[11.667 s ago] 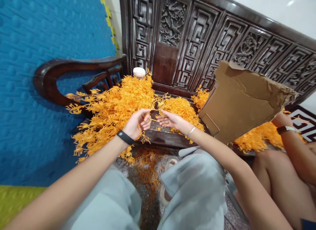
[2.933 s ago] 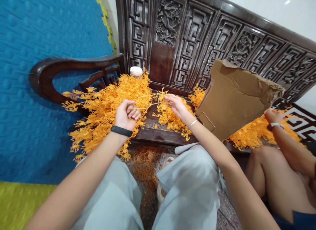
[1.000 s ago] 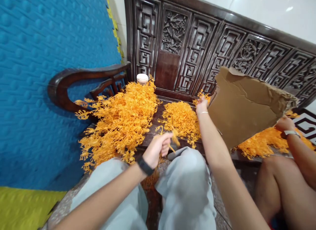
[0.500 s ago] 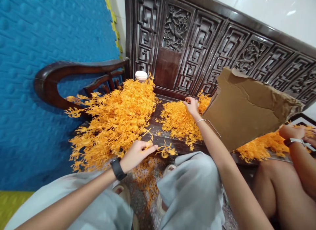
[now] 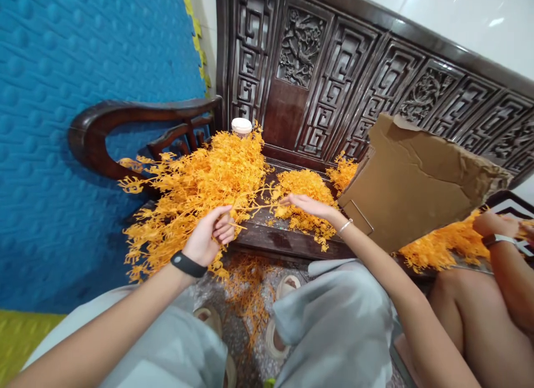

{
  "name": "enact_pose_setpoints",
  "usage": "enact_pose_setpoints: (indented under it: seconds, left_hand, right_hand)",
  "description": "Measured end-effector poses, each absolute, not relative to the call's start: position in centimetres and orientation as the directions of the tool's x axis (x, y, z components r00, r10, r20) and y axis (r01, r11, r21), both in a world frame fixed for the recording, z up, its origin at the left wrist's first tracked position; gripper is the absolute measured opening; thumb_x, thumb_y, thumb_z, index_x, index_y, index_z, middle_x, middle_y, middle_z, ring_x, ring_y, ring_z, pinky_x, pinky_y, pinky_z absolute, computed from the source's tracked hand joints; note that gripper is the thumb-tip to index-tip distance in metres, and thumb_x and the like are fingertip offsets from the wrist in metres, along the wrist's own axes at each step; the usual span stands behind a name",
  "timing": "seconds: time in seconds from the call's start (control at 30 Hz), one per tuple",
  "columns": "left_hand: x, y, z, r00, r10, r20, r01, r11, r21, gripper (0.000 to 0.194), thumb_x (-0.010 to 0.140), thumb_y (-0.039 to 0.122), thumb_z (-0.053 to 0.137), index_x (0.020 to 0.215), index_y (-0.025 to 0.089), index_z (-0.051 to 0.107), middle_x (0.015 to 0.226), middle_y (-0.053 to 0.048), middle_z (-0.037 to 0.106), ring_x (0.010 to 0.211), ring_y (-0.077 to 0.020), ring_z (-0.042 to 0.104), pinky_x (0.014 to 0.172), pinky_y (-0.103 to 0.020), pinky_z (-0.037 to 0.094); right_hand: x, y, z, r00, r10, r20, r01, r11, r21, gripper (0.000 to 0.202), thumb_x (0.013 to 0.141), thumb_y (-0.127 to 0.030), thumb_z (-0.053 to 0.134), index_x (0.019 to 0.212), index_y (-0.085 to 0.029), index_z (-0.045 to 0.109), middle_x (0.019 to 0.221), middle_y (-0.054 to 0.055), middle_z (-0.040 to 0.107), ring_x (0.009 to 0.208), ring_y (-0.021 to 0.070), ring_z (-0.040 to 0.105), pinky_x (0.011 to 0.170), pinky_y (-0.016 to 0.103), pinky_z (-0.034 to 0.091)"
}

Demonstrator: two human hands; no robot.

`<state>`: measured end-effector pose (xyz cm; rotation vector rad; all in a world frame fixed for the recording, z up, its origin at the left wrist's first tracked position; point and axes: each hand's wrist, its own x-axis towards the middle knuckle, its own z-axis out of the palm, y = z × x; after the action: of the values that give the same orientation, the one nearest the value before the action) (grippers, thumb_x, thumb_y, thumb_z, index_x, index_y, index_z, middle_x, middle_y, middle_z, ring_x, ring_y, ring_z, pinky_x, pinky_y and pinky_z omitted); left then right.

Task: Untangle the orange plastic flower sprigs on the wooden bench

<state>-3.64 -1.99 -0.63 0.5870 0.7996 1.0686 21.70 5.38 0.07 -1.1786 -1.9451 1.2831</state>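
Note:
My left hand [image 5: 212,233] is closed, fingers curled, on an orange plastic sprig [image 5: 261,206]; a bit of thin stem pokes out below the fingers. The sprig stretches right to my right hand [image 5: 308,205], whose long fingers meet its tip; the thumb is hidden. Under and beside my left hand spreads a big heap of orange branched sprigs [image 5: 196,177]. A lower pile of small orange pieces [image 5: 302,183] lies on the dark wooden bench [image 5: 287,239], just behind my right hand.
A bent cardboard sheet [image 5: 421,182] stands on the bench to the right, with more orange pieces [image 5: 438,246] beyond it. A co-worker's hand [image 5: 496,224] is at the right edge. A white-lidded tub [image 5: 241,125] stands behind the heap. Orange scraps [image 5: 250,299] litter the floor.
My right hand has come from the small pile down and left to the sprig. My left hand has shifted left and up, with its fingers now curled.

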Motion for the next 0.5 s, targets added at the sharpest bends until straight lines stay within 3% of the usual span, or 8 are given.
enact_pose_setpoints:
  seconds: [0.13, 0.33, 0.5]
  left_hand:
    - [-2.6, -1.8, -0.4, 0.266, 0.932, -0.248, -0.531, 0.356, 0.769, 0.045, 0.076, 0.028, 0.051, 0.038, 0.018, 0.027, 0.035, 0.007, 0.016, 0.031, -0.0052, 0.020, 0.034, -0.020, 0.021]
    - [-0.6, -1.6, -0.4, 0.297, 0.927, -0.228, -0.517, 0.357, 0.778, 0.046, 0.074, 0.029, 0.053, 0.039, 0.018, 0.025, 0.034, 0.007, 0.016, 0.030, -0.0049, 0.019, 0.033, -0.019, 0.020]
    - [1.0, -1.7, -0.5, 0.326, 0.921, -0.212, -0.491, 0.356, 0.795, 0.046, 0.073, 0.029, 0.054, 0.040, 0.019, 0.024, 0.034, 0.008, 0.016, 0.030, -0.0044, 0.019, 0.034, -0.018, 0.019]
  right_hand:
    - [20.6, 4.5, -0.3, -0.511, 0.854, -0.095, 0.290, 0.067, -0.955, 0.058, 0.068, -0.068, 0.046, 0.094, -0.019, 0.066, 0.096, 0.006, 0.067, 0.085, 0.0163, 0.061, 0.084, 0.033, 0.043]
    - [20.4, 4.8, -1.1, -0.352, 0.931, -0.096, 0.356, 0.038, -0.934, 0.048, 0.069, -0.062, 0.051, 0.086, -0.019, 0.066, 0.095, 0.005, 0.066, 0.079, 0.0164, 0.060, 0.073, 0.030, 0.043]
    - [20.4, 4.7, -1.5, -0.259, 0.962, 0.081, 0.319, 0.164, -0.933, 0.038, 0.069, -0.053, 0.058, 0.080, -0.017, 0.066, 0.083, 0.001, 0.065, 0.076, 0.0120, 0.055, 0.073, 0.025, 0.040]
